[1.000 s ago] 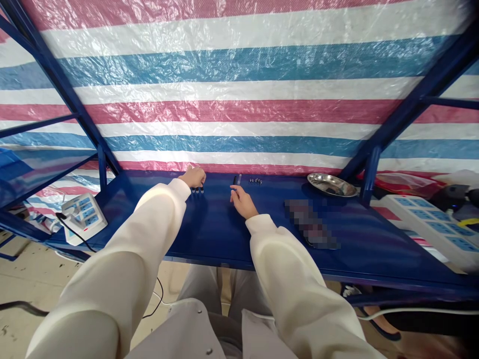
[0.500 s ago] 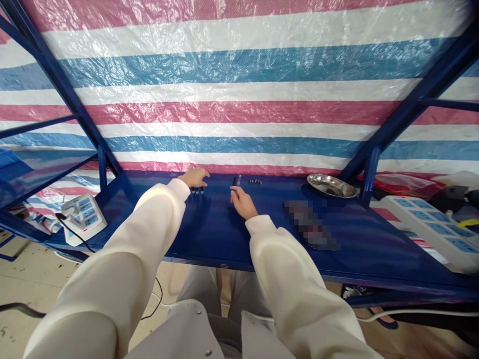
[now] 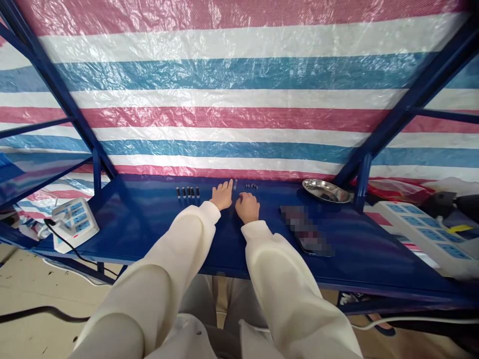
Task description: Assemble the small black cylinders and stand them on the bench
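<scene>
My left hand (image 3: 223,195) is low over the back of the blue table, its fingers stretched out and the index finger pointing away from me. That fingertip lies just left of a thin clear strip (image 3: 235,184) and covers the spot beside it. To the right, my right hand (image 3: 247,207) is closed, with the fingers curled in; anything inside them is hidden. Several short black cylinders with silvery ends (image 3: 188,193) stand in a row left of my left hand. Beyond my right hand lie several small shiny metal pieces (image 3: 251,187).
A shallow round metal dish (image 3: 326,191) sits at the back right of the blue table (image 3: 149,219). Nearer is a dark, blurred-out flat object (image 3: 306,232). White power strips (image 3: 77,224) flank both sides, the left one with a black cable. A striped tarp (image 3: 224,117) hangs behind.
My left hand has moved right, from above the black cylinders to beside the clear strip, uncovering the row. The dark piece left of the strip is now hidden. My right hand has curled in nearby.
</scene>
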The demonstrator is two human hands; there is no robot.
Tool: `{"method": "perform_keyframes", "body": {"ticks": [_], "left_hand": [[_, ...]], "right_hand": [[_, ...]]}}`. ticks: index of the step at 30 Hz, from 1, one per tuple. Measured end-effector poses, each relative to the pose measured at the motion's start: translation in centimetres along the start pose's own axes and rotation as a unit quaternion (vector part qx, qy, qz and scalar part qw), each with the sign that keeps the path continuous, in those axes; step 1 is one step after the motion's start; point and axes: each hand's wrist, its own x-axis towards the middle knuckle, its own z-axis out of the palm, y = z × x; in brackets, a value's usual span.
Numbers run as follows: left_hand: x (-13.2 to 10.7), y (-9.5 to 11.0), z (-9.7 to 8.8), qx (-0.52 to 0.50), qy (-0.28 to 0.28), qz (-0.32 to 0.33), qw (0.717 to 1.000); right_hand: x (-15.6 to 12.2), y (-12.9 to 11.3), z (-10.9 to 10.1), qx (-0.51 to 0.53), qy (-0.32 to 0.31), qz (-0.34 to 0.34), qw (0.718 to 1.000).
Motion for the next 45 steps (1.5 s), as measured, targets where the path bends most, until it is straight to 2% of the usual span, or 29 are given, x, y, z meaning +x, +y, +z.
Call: {"method": "perform_keyframes", "body": {"ticks": [3, 6, 10, 13, 17, 21, 24, 28, 33, 37, 39, 42, 45], "left_hand": [[1.0, 0.0, 1.4, -0.009, 0.007, -0.012, 1.000], [1.7, 0.1, 1.7, -0.001, 0.020, -0.014, 1.000], [2.1, 0.2, 1.0, 0.034, 0.011, -0.005, 0.999], [2.1, -0.3, 0.0, 0.059, 0.028, 0.018, 0.998], [1.2, -1.1, -0.4, 0.056, 0.043, 0.011, 0.997], [-1.3, -1.5, 0.1, -0.027, 0.107, -0.060, 0.992], [-3.7, -1.6, 0.5, -0.145, 0.158, -0.117, 0.970], [-5.4, -1.6, 1.2, -0.291, 0.206, -0.117, 0.927], [-5.0, -2.0, 1.9, -0.399, 0.238, -0.139, 0.874], [-4.8, -2.1, 1.7, -0.497, 0.234, -0.163, 0.820], [-4.8, -2.1, 1.6, -0.524, 0.233, -0.162, 0.803], [-5.0, -1.9, 1.5, -0.539, 0.238, -0.154, 0.793], [-5.0, -1.9, 1.6, -0.542, 0.238, -0.147, 0.792]], "right_hand": [[0.1, 0.0, 0.1, -0.002, -0.002, 0.004, 1.000], [0.1, 0.0, 0.1, -0.008, -0.009, 0.006, 1.000], [0.1, 0.0, 0.2, -0.008, -0.006, 0.000, 1.000], [0.2, 0.0, 0.2, -0.009, -0.002, 0.000, 1.000], [0.2, 0.1, 0.2, -0.010, -0.004, 0.004, 1.000], [0.3, 0.3, 0.7, 0.002, -0.002, -0.020, 1.000], [0.7, 0.3, 1.6, -0.005, -0.009, -0.049, 0.999], [1.7, 0.2, 2.9, -0.018, -0.032, -0.060, 0.998], [3.2, 0.0, 3.7, -0.019, -0.046, -0.043, 0.998], [3.9, 0.1, 4.1, -0.014, -0.071, -0.033, 0.997], [4.1, 0.1, 4.1, 0.001, -0.072, -0.030, 0.997], [4.2, 0.2, 3.6, 0.043, -0.024, -0.046, 0.998], [4.3, 0.2, 2.5, 0.119, 0.082, -0.077, 0.986]]}}
